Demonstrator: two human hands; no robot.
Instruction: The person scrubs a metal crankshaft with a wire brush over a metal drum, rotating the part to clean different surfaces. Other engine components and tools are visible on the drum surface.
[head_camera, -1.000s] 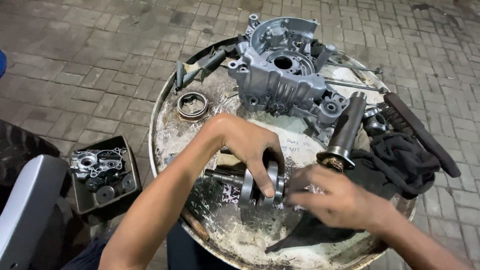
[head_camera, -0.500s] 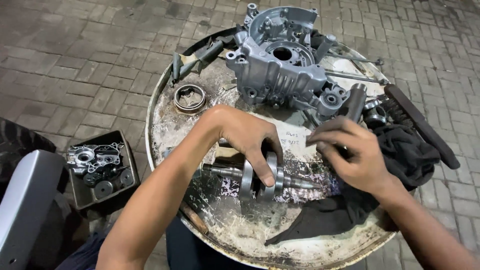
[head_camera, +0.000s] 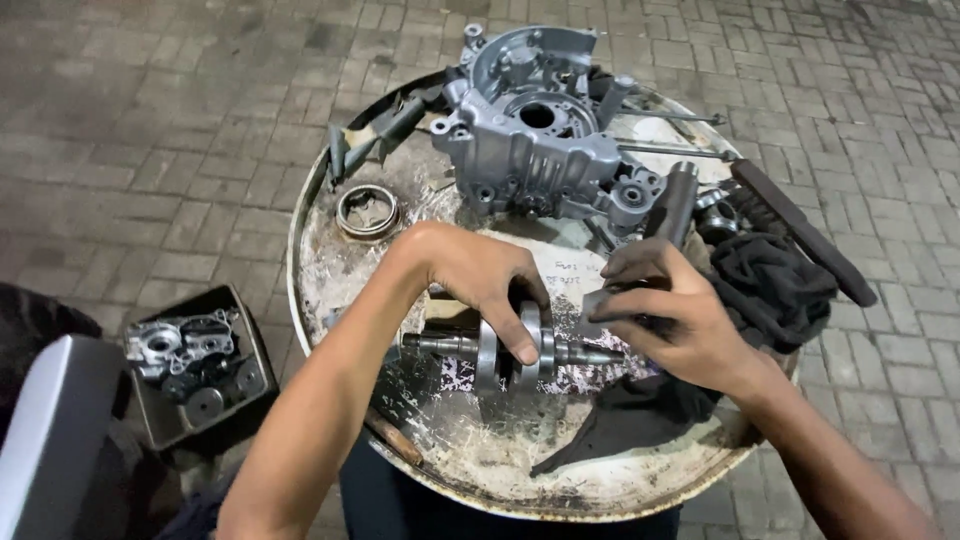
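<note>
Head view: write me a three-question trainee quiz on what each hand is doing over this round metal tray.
1. True or false: the left hand grips the crankshaft lying on the tray.
2. The right hand pinches: A) a small grey flat piece, B) a hammer, C) a bolt.
3. Fill in: the grey engine casing sits at the tray's ___ edge, seen from the person.

Key: 1 true; 2 A; 3 far.
</note>
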